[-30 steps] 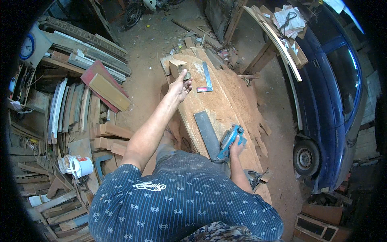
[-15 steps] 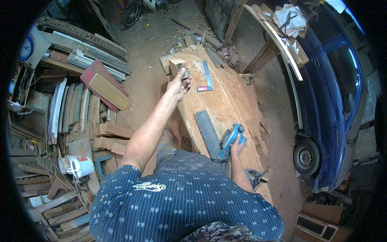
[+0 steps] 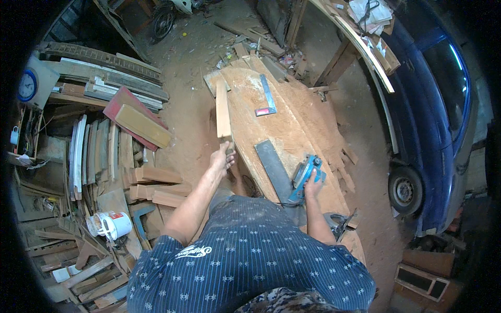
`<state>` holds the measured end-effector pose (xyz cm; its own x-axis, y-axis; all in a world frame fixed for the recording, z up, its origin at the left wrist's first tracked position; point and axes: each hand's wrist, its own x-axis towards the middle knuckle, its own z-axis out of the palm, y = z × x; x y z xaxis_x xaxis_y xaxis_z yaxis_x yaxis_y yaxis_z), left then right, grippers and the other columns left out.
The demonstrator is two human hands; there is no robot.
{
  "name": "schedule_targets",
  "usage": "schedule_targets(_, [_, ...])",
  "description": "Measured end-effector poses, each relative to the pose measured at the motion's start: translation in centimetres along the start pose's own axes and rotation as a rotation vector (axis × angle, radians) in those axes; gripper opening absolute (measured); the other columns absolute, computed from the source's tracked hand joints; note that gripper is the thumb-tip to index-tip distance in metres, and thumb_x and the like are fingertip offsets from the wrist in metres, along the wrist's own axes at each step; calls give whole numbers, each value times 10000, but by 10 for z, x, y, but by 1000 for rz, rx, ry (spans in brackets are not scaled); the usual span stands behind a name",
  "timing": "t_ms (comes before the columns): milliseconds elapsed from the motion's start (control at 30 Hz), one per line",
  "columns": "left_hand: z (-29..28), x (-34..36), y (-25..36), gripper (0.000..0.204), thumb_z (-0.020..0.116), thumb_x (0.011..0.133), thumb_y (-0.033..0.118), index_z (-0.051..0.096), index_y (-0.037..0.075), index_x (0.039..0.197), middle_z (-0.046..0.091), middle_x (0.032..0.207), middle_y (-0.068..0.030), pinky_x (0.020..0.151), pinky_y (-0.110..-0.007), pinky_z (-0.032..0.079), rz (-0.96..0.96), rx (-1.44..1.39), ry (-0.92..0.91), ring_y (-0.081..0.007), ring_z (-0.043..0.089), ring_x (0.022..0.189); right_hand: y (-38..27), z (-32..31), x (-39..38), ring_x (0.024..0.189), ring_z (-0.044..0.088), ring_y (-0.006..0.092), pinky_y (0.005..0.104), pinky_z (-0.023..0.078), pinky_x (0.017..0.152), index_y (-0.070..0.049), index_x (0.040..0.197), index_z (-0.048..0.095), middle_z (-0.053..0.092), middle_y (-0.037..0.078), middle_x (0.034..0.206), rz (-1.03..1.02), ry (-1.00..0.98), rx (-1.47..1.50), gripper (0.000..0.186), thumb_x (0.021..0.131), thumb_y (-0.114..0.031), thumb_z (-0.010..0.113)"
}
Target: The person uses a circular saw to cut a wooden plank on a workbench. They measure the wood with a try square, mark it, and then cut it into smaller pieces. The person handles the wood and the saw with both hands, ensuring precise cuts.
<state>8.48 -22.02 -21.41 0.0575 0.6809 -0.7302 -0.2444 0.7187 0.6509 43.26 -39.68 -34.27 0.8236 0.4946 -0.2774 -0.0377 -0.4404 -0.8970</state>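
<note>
My left hand (image 3: 223, 159) grips the near end of a light wooden piece (image 3: 222, 107), which lies lengthwise at the left edge of a sawdust-covered plank bench (image 3: 271, 125). My right hand (image 3: 313, 185) is closed on the handle of a blue electric planer (image 3: 304, 175) on the right part of the bench. Beside the planer lies a dark grey flat strip (image 3: 272, 168). Farther up rests a metal try square (image 3: 267, 93) with a red mark on its short arm. A dark tool (image 3: 338, 225) sits near the bench's near end, by my right forearm.
Stacked boards (image 3: 99, 148) fill the left side, with a white bucket (image 3: 114, 225) among them. A blue car (image 3: 433, 125) stands on the right, beside a raised board (image 3: 365, 49) carrying papers. Wood scraps (image 3: 250, 36) lie behind the bench; a motorbike wheel (image 3: 162, 23) shows at the back.
My left hand has moved down toward me, drawing the wooden piece back, so more of its length shows. My right hand and the planer have shifted slightly right. The view has shifted a little.
</note>
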Motion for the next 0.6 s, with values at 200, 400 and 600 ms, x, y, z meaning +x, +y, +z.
schedule_targets(200, [-26,8,-41,298,584,991,362,628,108,1140,684,916,-21,605,-256,508,-82,81,14,-73,521,649,16,3,8,546,575,152,299,469,501,4,1130,602,637,77,774,12,25,-62,494,977,-465,574])
schedule_targets(400, [-9,5,-45,327,587,986,356,627,43,1073,692,909,-66,565,-250,492,18,58,-17,-87,532,620,15,8,7,461,531,130,279,431,413,-35,964,603,550,31,619,-50,64,-18,441,987,-472,555])
schedule_targets(600, [14,19,-6,501,690,871,455,680,-45,861,688,760,-94,580,-348,492,303,527,246,-149,623,638,-14,5,-6,466,533,136,282,440,421,-31,952,592,549,34,625,29,-25,43,463,980,-491,557])
